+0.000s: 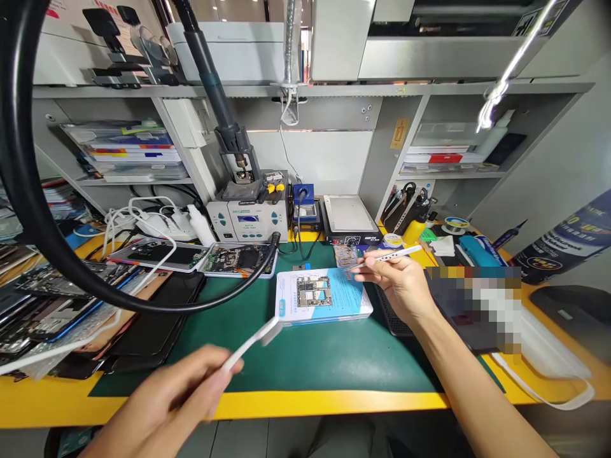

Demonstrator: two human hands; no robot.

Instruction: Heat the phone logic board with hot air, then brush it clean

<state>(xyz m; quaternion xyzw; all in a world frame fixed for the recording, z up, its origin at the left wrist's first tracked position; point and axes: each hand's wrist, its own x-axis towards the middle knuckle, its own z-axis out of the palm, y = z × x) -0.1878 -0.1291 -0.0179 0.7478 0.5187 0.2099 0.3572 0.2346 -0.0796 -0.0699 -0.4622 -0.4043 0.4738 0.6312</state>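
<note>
My left hand (176,394) is low at the front edge, gripping a white brush (255,340) whose head hangs near the left corner of a white and blue platform (348,299). A small circuit board (314,291) lies on that platform, on the green mat (305,356). My right hand (403,280) hovers just right of the platform, holding silver tweezers (386,256) whose tips point left toward the platform's far right corner.
A soldering station (248,219) with a black hose (28,210), a blue tip cleaner (304,203) and a hot plate (348,219) stand at the back. Opened phones (238,259) and phone parts (57,305) crowd the left. Tools and bottles (415,216) sit at the right.
</note>
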